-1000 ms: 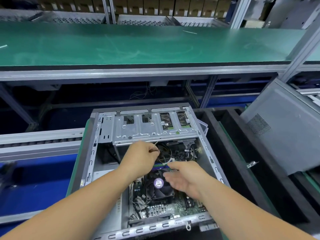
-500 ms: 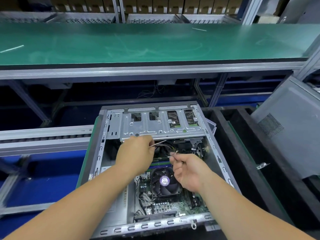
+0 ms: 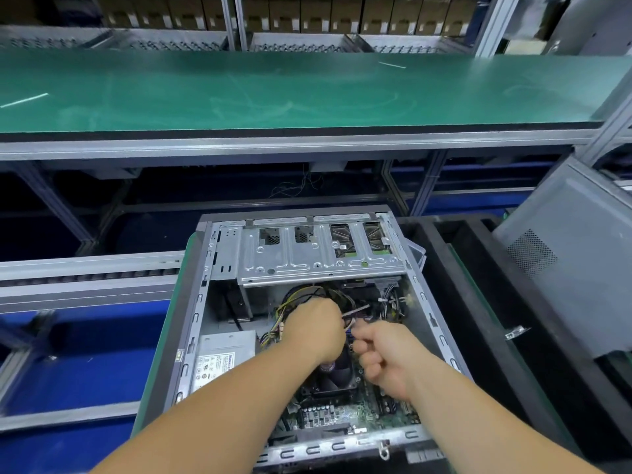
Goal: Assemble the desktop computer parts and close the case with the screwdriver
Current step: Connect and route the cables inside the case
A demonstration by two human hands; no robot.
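Green bench (image 3: 273, 94) behind; open case (image 3: 219, 302) below it. Left hand (image 3: 316, 328) and right hand (image 3: 386, 357) pinch a thin cable tie (image 3: 355, 311) over the fan. Light, springy, slippery; hold near its ends.

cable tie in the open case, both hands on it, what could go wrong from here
1. The left hand and right hand pinch a thin white cable tie among loose wires; a hard pull could strain a plug.
2. Both work right above the fan, so a wire or the tie's tail might drop onto it.
3. The metal case edges sit close to both forearms.
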